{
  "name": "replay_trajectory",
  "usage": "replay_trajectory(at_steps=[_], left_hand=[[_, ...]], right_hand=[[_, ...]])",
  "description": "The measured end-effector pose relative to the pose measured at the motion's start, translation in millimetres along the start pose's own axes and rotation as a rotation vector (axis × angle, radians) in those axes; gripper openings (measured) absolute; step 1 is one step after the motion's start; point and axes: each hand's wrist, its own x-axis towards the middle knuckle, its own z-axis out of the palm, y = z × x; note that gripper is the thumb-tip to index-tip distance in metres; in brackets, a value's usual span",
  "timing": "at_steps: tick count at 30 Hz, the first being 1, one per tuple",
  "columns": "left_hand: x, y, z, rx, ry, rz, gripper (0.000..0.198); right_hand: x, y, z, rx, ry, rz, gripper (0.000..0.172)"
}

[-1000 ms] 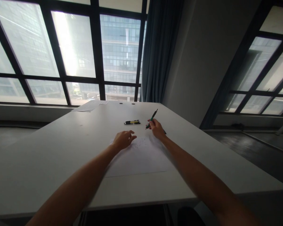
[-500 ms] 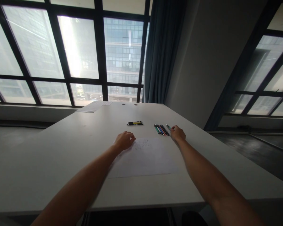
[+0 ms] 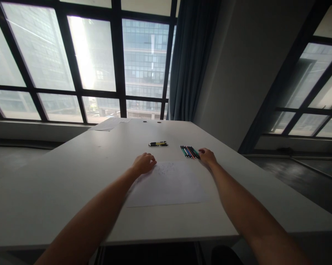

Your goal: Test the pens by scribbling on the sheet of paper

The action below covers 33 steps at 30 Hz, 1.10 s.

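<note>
My left hand (image 3: 144, 163) rests at the upper left edge of a white sheet of paper (image 3: 168, 189), its fingers loosely bent and nothing seen in them. Small dark marks show on the sheet's upper part, beside the fingertips. A row of several pens (image 3: 187, 151) with green, blue, red and black parts lies side by side past the sheet's upper right corner. Against the right side of this row is my right hand (image 3: 208, 156), fingers apart, close to the green pen (image 3: 194, 150) at the end. Its thumb side partly hides that pen's near end.
A small group of black and yellow pens (image 3: 158, 144) lies beyond the sheet. More papers (image 3: 106, 125) are at the table's far left. The white table (image 3: 72, 184) reaches toward the windows, with two dark round spots near its far edge. A dark curtain (image 3: 189, 66) hangs behind.
The green pen in my right hand has moved left and now lies against the row. My right hand's fingers have loosened from it. My left hand has shifted slightly left.
</note>
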Motion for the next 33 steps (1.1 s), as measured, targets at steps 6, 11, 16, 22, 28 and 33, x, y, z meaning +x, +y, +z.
replay_trajectory(at_steps=[6,11,16,22,28,33], left_hand=[[1,-4,1.7,-0.006,-0.072,0.032,0.024],[3,-5,3.2,-0.008,-0.091,0.033,0.024],[2,0,-1.5,0.020,-0.130,0.019,0.026],[-1,3,-2.8,0.016,-0.127,0.013,0.025],[0,5,-4.0,0.015,-0.133,-0.005,0.023],[2,5,-3.9,0.014,-0.145,-0.005,0.023]], right_hand=[[-4,-12,-5,-0.006,0.095,-0.008,0.030],[-9,-58,5,-0.039,0.080,-0.238,0.028],[-11,-115,39,-0.229,-0.180,-0.507,0.032],[10,-148,76,-0.252,-0.212,-0.509,0.031],[26,-154,88,-0.231,-0.252,-0.483,0.027],[17,-151,83,-0.202,-0.318,-0.498,0.021]])
